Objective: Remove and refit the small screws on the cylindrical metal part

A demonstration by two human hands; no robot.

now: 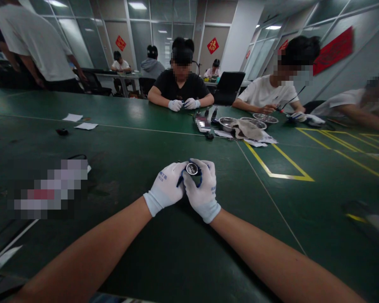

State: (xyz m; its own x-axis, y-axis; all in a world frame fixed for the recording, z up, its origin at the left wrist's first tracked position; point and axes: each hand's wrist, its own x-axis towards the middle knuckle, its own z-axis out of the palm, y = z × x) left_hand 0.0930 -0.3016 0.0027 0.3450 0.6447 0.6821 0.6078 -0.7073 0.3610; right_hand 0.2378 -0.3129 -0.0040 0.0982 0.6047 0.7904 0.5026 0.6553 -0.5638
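Both of my hands wear white gloves and meet above the green table [164, 256], near the middle of the view. Between them is a small round metal part [192, 168] with a silver rim and a dark inside. My right hand [202, 189] curls its thumb and fingers around the part. My left hand [168, 185] is closed at the part's left side, with its fingertips partly hidden; whether it grips the same part or something else is hard to make out.
Metal bowls [227, 123], a cloth [248, 129] and small dark bottles [214, 113] stand farther back. A blurred pale packet [55, 185] lies left. Yellow tape [290, 176] marks the table right. Across sit a person in black [180, 86] and others.
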